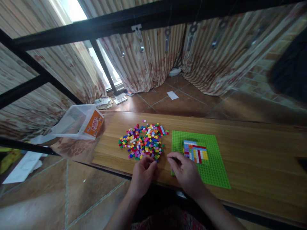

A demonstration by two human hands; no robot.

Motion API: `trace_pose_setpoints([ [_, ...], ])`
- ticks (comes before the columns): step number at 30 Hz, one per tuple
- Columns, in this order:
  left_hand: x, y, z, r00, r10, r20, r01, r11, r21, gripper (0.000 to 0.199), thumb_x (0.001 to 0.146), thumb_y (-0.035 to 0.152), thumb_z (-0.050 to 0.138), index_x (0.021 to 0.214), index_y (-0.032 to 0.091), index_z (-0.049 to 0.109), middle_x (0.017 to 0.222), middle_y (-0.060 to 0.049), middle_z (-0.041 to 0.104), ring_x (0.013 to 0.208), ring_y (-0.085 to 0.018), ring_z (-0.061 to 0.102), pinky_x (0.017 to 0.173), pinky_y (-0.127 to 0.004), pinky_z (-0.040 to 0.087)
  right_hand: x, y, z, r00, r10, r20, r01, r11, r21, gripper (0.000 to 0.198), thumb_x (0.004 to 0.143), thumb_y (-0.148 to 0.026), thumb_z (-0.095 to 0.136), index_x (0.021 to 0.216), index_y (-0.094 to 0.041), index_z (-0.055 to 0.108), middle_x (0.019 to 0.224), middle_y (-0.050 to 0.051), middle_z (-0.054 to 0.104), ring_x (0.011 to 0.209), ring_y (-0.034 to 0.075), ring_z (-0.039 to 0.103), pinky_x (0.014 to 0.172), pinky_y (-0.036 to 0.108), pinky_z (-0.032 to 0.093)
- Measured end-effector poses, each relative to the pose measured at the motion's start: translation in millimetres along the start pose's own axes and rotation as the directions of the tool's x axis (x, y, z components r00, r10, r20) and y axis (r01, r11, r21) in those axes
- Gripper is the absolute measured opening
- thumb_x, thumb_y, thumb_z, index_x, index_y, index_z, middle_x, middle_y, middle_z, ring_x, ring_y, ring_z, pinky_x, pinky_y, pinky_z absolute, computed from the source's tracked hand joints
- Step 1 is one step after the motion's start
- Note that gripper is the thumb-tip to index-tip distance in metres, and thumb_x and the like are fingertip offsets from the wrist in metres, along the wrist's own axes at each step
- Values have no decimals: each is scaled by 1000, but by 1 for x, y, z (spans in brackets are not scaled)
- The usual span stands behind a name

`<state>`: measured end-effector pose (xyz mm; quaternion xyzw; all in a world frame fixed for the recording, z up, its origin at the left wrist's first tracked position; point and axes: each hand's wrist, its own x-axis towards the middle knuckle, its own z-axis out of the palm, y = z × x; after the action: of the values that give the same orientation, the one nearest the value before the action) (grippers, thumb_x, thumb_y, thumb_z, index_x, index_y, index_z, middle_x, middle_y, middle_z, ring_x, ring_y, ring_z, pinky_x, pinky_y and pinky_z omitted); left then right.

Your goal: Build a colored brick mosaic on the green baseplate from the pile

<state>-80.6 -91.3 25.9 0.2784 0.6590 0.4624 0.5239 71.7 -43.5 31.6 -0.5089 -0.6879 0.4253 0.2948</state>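
My left hand (144,175) is at the near edge of a loose pile of toy building bricks (146,140) in many colours. Its thumb and forefinger come together, and whatever is between them is too small to make out. Over the left edge of a green studded baseplate (216,166) reaches my right hand (185,172), fingers curled into a pinch. I cannot see clearly what that pinch holds. On the baseplate stands a low block of joined bricks (196,151) in white, blue, red, orange and yellow, just beyond my right fingers.
Pile and baseplate lie on a long wooden table (251,153). At its left end a clear plastic bin (79,121) with an orange label lies on its side. A dark metal rail (107,27) crosses above, in front of striped curtains (153,60). White paper (172,95) lies on the tiled floor.
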Motion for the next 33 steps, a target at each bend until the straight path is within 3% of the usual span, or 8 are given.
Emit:
trace_pose_setpoints([
  [7, 21, -1, -35, 979, 116, -166, -106, 992, 68, 23, 72, 37, 66, 80, 16, 59, 58, 2, 62, 47, -10, 54, 46, -19, 40, 62, -2, 36, 999, -50, 21, 54, 963, -265, 21, 85, -32, 52, 97, -20, 64, 86, 4, 71, 73, 20, 65, 69, 31, 44],
  [11, 32, -2, -40, 976, 133, -175, -127, 991, 46, 19, 75, 34, 63, 82, 17, 58, 62, 1, 64, 50, -10, 57, 48, -19, 42, 69, 4, 42, 998, -64, 13, 64, 953, -296, 24, 86, -34, 47, 91, -20, 66, 82, 4, 72, 73, 20, 65, 68, 30, 44],
  [18, 37, -7, -42, 967, 152, -204, -154, 988, 6, 27, 79, 34, 60, 102, 18, 57, 63, 3, 62, 52, -10, 56, 50, -20, 43, 76, 12, 36, 999, -22, -44, 5, 934, -356, 31, 85, -38, 47, 100, -19, 66, 87, 6, 72, 80, 22, 66, 72, 34, 46],
  [23, 37, -13, -65, 926, 215, -310, -238, 970, -39, 21, 81, 34, 56, 96, 19, 58, 69, 2, 61, 56, -10, 55, 52, -20, 43, 76, 14, 34, 995, -46, -85, 10, 928, -373, 40, 84, -46, 47, 104, -18, 65, 80, 6, 71, 64, 20, 62, 66, 33, 44],
  [25, 42, -13, -85, 887, 239, -394, -247, 968, 31, 21, 81, 32, 54, 96, 18, 59, 71, 1, 61, 57, -11, 55, 53, -21, 44, 73, 14, 32, 995, -35, -94, 0, 937, -349, 41, 84, -48, 47, 105, -18, 66, 84, 7, 71, 58, 18, 60, 63, 33, 44],
  [27, 49, -10, -107, 826, 290, -484, -213, 955, 208, 22, 80, 29, 55, 98, 18, 61, 76, -1, 63, 58, -11, 55, 56, -23, 44, 67, 12, 30, 996, -17, -83, -11, 948, -318, 40, 84, -48, 48, 105, -20, 66, 90, 7, 72, 60, 18, 61, 64, 32, 45],
  [29, 59, -5, -126, 794, 357, -492, -161, 904, 397, 27, 78, 26, 57, 103, 17, 63, 81, -2, 63, 63, -13, 57, 62, -26, 46, 61, 9, 30, 998, -9, -66, -10, 959, -282, 37, 85, -48, 49, 104, -22, 67, 94, 6, 72, 68, 19, 64, 67, 32, 46],
  [33, 74, 6, -140, 832, 450, -324, -108, 705, 701, 31, 77, 18, 57, 107, 20, 66, 94, -6, 61, 79, -17, 59, 77, -30, 46, 50, 1, 32, 999, -19, -47, 8, 974, -227, 36, 84, -49, 50, 101, -22, 68, 94, 6, 73, 79, 23, 67, 68, 32, 49],
])
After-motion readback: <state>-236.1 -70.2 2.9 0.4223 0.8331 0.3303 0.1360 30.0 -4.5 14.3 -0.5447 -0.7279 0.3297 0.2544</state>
